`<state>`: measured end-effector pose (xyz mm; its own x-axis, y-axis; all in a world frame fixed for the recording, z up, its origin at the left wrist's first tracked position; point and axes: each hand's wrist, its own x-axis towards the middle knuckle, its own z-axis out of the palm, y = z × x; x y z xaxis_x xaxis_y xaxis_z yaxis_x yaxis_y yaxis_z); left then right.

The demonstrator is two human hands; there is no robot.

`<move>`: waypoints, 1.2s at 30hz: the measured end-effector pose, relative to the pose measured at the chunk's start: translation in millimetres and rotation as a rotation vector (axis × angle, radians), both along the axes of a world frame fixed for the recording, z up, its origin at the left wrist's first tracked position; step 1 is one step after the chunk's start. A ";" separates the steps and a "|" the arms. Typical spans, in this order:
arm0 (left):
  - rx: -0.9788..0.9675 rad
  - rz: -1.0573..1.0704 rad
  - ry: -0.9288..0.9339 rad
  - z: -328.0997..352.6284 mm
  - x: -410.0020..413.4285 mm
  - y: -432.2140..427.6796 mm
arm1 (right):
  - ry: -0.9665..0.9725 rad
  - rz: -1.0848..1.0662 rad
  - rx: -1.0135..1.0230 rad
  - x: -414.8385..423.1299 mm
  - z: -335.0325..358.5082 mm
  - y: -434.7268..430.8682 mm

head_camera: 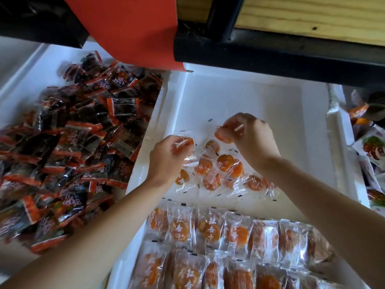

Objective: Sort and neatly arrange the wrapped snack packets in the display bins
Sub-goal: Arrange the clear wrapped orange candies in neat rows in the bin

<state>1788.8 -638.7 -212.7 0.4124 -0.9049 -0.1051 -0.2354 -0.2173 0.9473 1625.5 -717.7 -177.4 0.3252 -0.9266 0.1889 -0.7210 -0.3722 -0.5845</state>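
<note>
Well left of the fingers, the left bin (29, 65) holds a disordered heap of dark packets (73, 142), overlapping at all angles; judged not yet sorted. The left hand (166, 157) works in the middle bin (260, 94), its fingers (164, 142) curled round an orange packet (184, 142) held just above the pile, apparently to turn it to the common facing. Between and just below both sets of fingers lies a loose cluster of orange packets (216, 167), tilted and overlapping, evidently stock awaiting placement. Nearer the person than the fingers, the aligned rows (210, 228) sit side by side, labels upward, each packet lapping the next so every face reads. The right hand (252, 138) pinches a second orange packet (223, 135) by its upper edge, fingertips closed on the wrapper; this grip likely lets the packet hang straight for laying down. Well right of the fingers, mixed packets (373, 147) fill a neighbouring bin, contents unclear.
</note>
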 end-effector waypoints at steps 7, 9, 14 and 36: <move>0.107 -0.082 0.413 8.6 -14.9 28.6 | -0.340 0.086 0.456 24.9 0.2 40.4; 0.109 -0.112 0.394 6.0 -16.4 37.5 | -0.327 0.097 0.434 29.1 -5.7 45.4; 0.083 -0.071 0.229 1.5 -4.8 55.9 | -0.074 0.081 0.129 25.8 -17.4 37.3; 0.125 0.033 0.263 10.6 17.0 72.9 | -0.230 0.381 0.406 18.0 10.3 56.9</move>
<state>1805.7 -565.8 -202.1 0.3852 -0.8648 -0.3221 0.0235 -0.3397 0.9402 1643.5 -660.8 -167.0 0.6415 -0.7654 -0.0504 -0.4187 -0.2944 -0.8591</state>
